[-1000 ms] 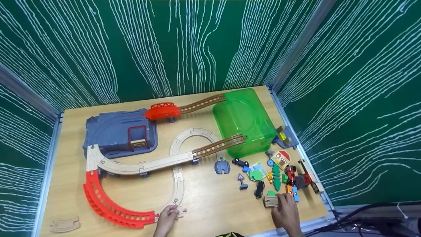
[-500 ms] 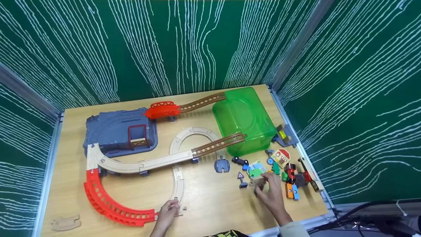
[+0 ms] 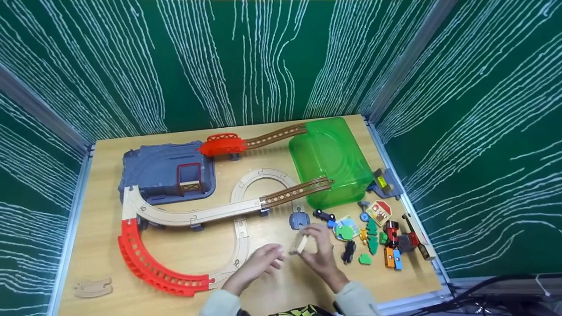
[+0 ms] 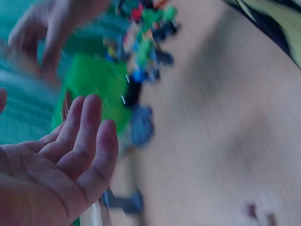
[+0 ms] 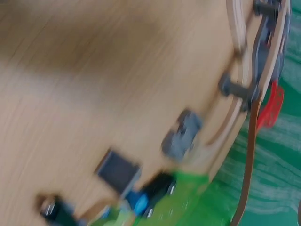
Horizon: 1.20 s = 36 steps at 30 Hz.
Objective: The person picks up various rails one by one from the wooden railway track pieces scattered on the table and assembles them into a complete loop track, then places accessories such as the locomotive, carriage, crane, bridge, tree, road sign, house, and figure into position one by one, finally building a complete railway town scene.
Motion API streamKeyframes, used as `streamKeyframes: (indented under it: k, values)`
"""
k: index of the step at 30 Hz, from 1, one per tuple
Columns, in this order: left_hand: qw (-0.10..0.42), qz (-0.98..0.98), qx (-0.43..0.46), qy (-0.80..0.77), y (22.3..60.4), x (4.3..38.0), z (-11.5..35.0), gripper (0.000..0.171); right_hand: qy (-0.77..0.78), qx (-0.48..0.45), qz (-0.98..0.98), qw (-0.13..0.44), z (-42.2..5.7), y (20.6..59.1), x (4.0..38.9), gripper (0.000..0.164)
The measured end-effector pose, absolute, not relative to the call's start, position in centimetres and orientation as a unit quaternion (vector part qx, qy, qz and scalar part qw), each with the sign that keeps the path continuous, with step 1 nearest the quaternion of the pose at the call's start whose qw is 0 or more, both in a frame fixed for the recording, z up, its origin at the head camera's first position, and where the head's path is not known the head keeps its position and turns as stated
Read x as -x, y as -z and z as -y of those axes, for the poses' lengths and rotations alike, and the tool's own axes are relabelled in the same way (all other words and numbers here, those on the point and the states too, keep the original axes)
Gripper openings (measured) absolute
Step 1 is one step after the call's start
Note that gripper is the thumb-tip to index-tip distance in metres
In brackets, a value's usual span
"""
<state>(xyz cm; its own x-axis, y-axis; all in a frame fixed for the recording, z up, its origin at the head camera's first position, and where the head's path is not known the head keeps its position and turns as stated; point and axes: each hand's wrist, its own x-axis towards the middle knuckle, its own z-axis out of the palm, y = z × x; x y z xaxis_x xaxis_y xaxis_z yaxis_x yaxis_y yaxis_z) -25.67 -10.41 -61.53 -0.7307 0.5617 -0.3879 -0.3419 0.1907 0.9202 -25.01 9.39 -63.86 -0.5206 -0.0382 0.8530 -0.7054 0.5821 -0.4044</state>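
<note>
My right hand (image 3: pixel 322 254) holds a short wooden track piece (image 3: pixel 301 242) between thumb and fingers, raised over the table and tilted. Facing it from the left is my left hand (image 3: pixel 262 261), its fingers extended and nothing in them. The left wrist view shows that palm (image 4: pixel 51 174) spread, with the right hand (image 4: pixel 56 28) blurred at upper left. Beyond the left hand, a wooden curved track (image 3: pixel 240 252) joins the loop. The red curved track (image 3: pixel 162 274) ends just left of the left forearm. My right hand is outside the right wrist view.
A grey adapter track (image 3: pixel 299 220) lies behind the right hand. To the right are toy cars (image 3: pixel 349 252), trees (image 3: pixel 372 237) and blocks (image 3: pixel 389 258). The green box (image 3: pixel 333 162) and grey tunnel base (image 3: pixel 162 171) bear raised tracks. A loose track (image 3: pixel 93 288) lies front left.
My right hand has carried the short track piece from the toys at the right toward the middle. My left hand has left the track end, opened its fingers and moved right and up.
</note>
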Motion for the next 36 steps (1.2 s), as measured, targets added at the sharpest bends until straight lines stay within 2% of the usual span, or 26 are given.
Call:
streamKeyframes:
  k: [3,7,9,14,16,18,23,25,26,29,34,36]
  values:
    - [0.396,-0.661,-0.083,-0.632,60.9,25.8,9.0,0.043,-0.39,-0.267,0.75,0.463,-7.7,64.2,25.5,0.038]
    - [0.408,-0.624,-0.074,-0.663,60.9,25.6,8.4,0.026,-0.375,-0.282,0.734,0.491,-6.8,66.2,26.2,0.025]
    - [0.401,-0.613,-0.081,-0.676,61.2,25.5,8.3,0.022,-0.368,-0.289,0.736,0.489,-6.9,67.1,26.2,0.022]
    - [0.355,-0.649,-0.119,-0.662,62.2,25.6,8.8,0.018,-0.367,-0.297,0.756,0.453,-8.1,68.3,25.9,0.027]
    - [0.327,-0.685,-0.131,-0.638,62.7,25.7,9.0,0.015,-0.385,-0.271,0.775,0.421,-8.6,68.0,25.6,0.031]
    - [0.3,-0.721,-0.139,-0.609,63.2,25.9,9.3,0.013,-0.428,-0.224,0.797,0.362,-8.8,67.1,25.2,0.031]
    - [0.269,-0.773,-0.165,-0.55,64.8,26.3,9.3,0.009,-0.614,-0.047,0.784,0.078,-8.7,65.2,24.1,0.022]
    - [0.264,-0.782,-0.183,-0.534,65.3,26.4,9.0,0.008,-0.646,0.009,0.763,-0.007,-8.7,65.2,23.9,0.025]
    - [0.261,-0.786,-0.193,-0.527,65.5,26.5,8.7,0.008,-0.654,0.028,0.756,-0.03,-8.7,65.4,23.8,0.027]
    - [0.24,-0.805,-0.231,-0.491,65.9,26.9,8.0,0.007,-0.678,0.061,0.731,-0.043,-8.7,66.2,23.6,0.028]
    - [0.21,-0.858,-0.284,-0.373,67.1,27.9,6.2,0.009,-0.696,0.097,0.711,-0.006,-9.3,68.4,23.9,0.029]
    - [0.207,-0.875,-0.279,-0.338,67.7,28.3,5.4,0.008,-0.692,0.113,0.713,0.003,-9.7,69.6,24.2,0.028]
